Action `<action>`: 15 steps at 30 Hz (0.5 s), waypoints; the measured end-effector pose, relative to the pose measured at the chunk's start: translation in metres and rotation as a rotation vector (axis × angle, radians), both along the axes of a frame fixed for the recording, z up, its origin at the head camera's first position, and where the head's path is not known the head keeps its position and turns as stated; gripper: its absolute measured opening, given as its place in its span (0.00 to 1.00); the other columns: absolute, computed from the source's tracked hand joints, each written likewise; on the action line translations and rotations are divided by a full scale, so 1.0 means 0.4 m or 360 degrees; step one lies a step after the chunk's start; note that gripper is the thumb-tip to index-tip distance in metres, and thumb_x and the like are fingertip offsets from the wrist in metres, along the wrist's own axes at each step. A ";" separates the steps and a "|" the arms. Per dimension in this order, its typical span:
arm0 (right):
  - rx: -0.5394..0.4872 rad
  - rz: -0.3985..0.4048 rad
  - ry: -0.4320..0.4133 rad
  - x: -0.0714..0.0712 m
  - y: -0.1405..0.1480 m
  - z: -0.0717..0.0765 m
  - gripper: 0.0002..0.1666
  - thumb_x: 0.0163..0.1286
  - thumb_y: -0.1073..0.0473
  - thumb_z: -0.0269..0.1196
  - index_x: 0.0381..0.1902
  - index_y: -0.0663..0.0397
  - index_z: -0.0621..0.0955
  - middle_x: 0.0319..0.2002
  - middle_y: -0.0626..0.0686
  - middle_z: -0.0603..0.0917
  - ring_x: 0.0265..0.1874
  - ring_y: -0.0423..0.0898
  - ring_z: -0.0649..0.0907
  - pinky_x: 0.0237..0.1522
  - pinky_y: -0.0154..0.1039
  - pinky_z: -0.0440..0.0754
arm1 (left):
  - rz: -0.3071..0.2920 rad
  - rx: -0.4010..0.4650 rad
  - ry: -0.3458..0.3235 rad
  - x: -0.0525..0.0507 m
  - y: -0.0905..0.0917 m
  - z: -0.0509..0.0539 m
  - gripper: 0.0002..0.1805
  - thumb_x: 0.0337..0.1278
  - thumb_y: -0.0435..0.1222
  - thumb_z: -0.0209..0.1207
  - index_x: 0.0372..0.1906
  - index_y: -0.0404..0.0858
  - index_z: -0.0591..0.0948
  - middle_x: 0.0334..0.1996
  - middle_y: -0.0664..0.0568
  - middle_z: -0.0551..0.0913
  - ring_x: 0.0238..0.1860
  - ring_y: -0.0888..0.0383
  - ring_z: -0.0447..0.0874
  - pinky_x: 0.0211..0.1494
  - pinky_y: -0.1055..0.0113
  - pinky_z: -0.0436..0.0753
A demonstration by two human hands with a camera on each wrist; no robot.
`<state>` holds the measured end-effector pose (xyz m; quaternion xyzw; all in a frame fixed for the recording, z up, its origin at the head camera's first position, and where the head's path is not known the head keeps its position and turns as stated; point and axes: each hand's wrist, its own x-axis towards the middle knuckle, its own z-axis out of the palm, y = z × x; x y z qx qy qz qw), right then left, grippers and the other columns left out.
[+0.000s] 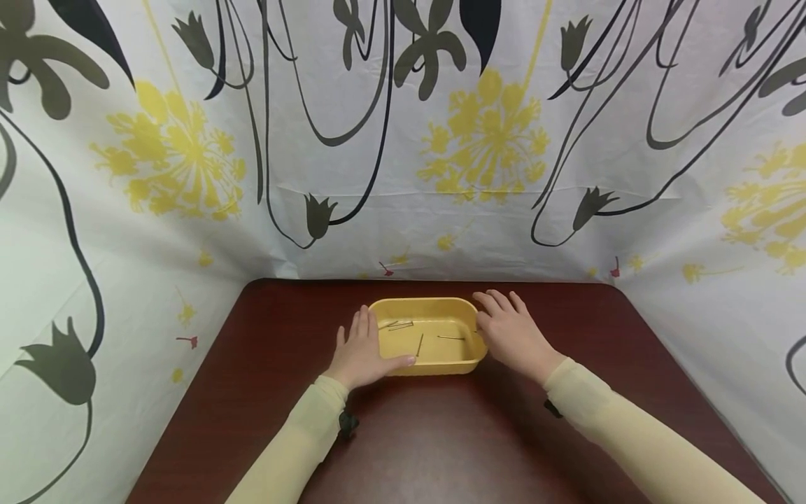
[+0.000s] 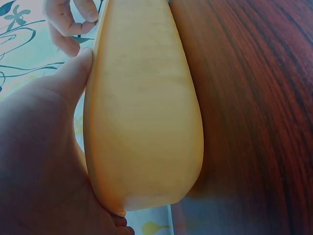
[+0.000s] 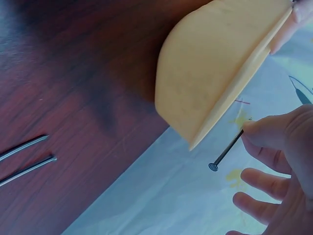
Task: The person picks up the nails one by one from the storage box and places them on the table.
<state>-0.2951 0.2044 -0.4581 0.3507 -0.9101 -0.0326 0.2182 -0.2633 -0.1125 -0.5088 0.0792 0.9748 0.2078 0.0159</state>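
Note:
A yellow oblong tray (image 1: 434,368) sits on the dark wooden table, with several thin nails (image 1: 420,344) scattered on its floor. My left hand (image 1: 362,352) rests against the tray's left end, fingers straight and thumb along the near rim. In the left wrist view that thumb touches the rim of the tray (image 2: 142,103). Beside the tray's right end, my right hand (image 1: 513,336) pinches a nail (image 3: 227,149) between thumb and forefinger, its head pointing away from the fingertips. The other fingers of that hand are loosely bent.
Two more nails (image 3: 24,146) lie on the table (image 3: 88,161) in the right wrist view; the head view does not show them. Patterned cloth (image 1: 378,238) hangs behind the table's far edge and along both sides.

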 end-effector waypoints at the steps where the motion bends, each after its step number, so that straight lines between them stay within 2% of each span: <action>1: -0.0001 -0.0003 0.0003 0.003 0.005 -0.001 0.06 0.63 0.61 0.71 0.33 0.54 0.83 0.65 0.62 0.75 0.65 0.65 0.71 0.62 0.71 0.64 | 0.0001 0.0000 0.0000 0.000 0.000 0.000 0.76 0.39 0.83 0.49 0.80 0.33 0.43 0.80 0.41 0.34 0.80 0.46 0.35 0.76 0.39 0.42; 15: -0.0031 -0.0068 0.0006 0.026 0.075 -0.020 0.10 0.59 0.62 0.72 0.26 0.49 0.80 0.66 0.62 0.74 0.65 0.65 0.71 0.62 0.72 0.63 | -0.0002 0.0025 0.0014 0.003 0.000 0.002 0.75 0.40 0.82 0.51 0.80 0.33 0.43 0.80 0.42 0.34 0.80 0.46 0.36 0.75 0.39 0.41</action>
